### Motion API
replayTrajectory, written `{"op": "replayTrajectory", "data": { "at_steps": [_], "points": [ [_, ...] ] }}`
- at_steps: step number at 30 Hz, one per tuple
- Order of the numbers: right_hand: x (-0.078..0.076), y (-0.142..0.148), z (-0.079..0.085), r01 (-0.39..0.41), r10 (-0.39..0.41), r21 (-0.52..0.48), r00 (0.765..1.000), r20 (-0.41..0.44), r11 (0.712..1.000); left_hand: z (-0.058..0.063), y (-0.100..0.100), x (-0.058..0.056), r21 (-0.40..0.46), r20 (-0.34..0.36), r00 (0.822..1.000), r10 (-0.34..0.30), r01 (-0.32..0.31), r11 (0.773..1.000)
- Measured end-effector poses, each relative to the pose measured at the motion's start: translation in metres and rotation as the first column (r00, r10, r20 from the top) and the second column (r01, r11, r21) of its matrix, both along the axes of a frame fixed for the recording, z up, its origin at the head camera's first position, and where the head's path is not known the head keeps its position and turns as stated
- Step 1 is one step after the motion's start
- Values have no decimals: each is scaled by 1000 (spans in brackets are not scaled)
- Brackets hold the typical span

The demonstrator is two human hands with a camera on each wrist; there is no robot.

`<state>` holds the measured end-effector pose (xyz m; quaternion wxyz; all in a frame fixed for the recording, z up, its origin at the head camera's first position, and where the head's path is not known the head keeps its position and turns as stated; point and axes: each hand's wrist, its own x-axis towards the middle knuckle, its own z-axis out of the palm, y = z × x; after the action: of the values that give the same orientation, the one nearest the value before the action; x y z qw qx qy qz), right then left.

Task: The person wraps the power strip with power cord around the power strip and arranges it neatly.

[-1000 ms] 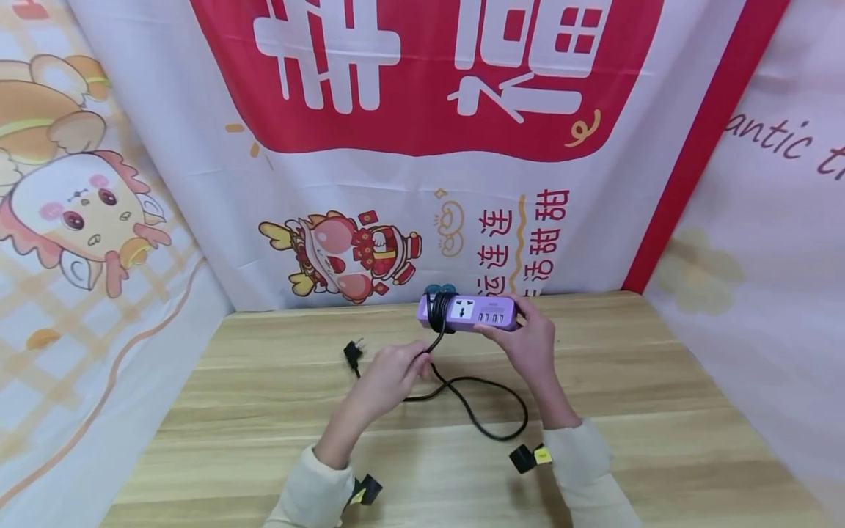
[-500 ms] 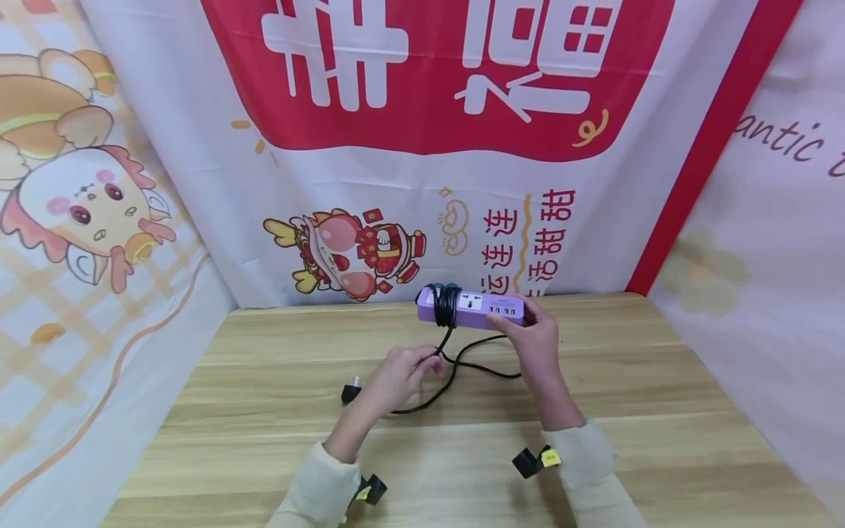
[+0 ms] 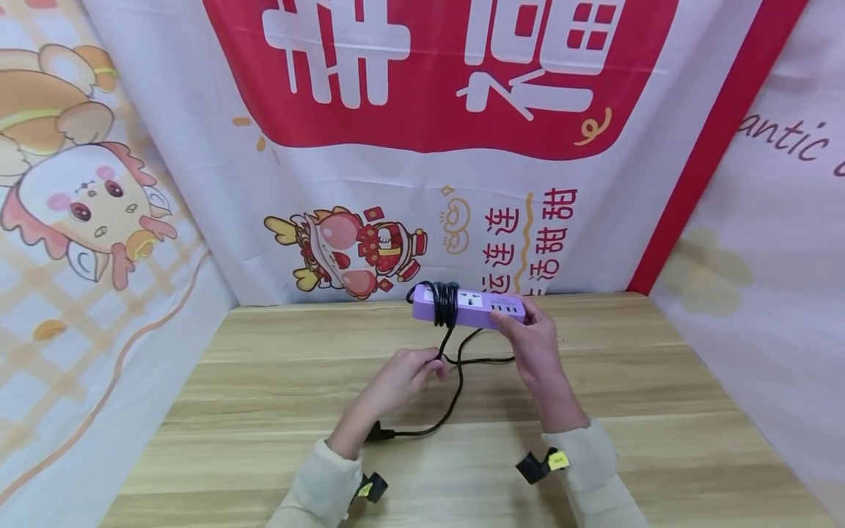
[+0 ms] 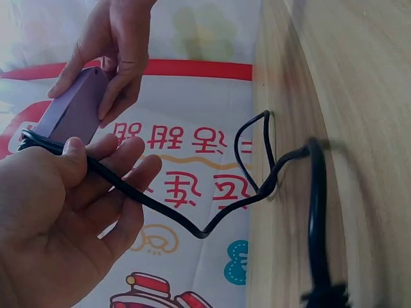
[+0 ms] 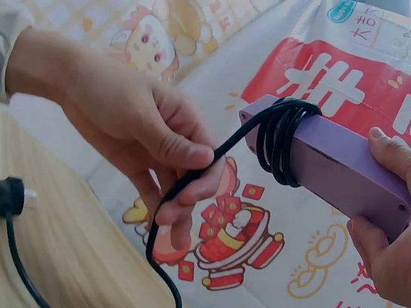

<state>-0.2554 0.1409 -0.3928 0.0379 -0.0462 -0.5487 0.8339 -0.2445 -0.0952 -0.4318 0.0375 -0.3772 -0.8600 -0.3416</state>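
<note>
A purple power strip [image 3: 480, 315] is held up near the table's back edge, its sockets and USB ports facing up. My right hand [image 3: 533, 341] grips its right end between thumb and fingers. Several turns of black cord [image 5: 280, 144] wrap round the strip's other end. With thumb and fingers my left hand [image 3: 403, 380] pinches the cord just below those turns, as the right wrist view shows. From there the loose cord [image 4: 204, 232] hangs in a loop and runs over the table. Its black plug [image 3: 380, 433] lies by my left forearm, partly hidden in the head view.
The wooden table [image 3: 264, 425] carries the slack cord. A printed cloth [image 3: 330, 176] hangs right behind its back edge, with more cloth at both sides. A small black camera with a yellow tag sits at each wrist.
The cord's slack has been drawn in, and its loop on the table is smaller. The plug has slid toward me and to the right. Both hands keep their hold, shifting slightly.
</note>
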Motion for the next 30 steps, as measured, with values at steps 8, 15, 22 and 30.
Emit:
{"op": "replayTrajectory", "data": {
  "at_steps": [8, 15, 22, 30],
  "points": [
    [9, 1, 11, -49, 49, -101, 999, 1, 994, -3, -1, -3, -58, -32, 999, -4, 2, 998],
    [11, -8, 9, -103, 105, -117, 994, 9, 988, -6, 0, -1, -28, -79, 996, 45, -47, 998],
    [12, -17, 4, -151, 156, -110, 987, 39, 982, -13, 1, -1, -4, -94, 992, 84, -85, 996],
    [15, -21, 1, -268, 267, -26, 963, -13, 963, -15, -4, -6, 110, 217, 966, 144, -170, 979]
  ]
}}
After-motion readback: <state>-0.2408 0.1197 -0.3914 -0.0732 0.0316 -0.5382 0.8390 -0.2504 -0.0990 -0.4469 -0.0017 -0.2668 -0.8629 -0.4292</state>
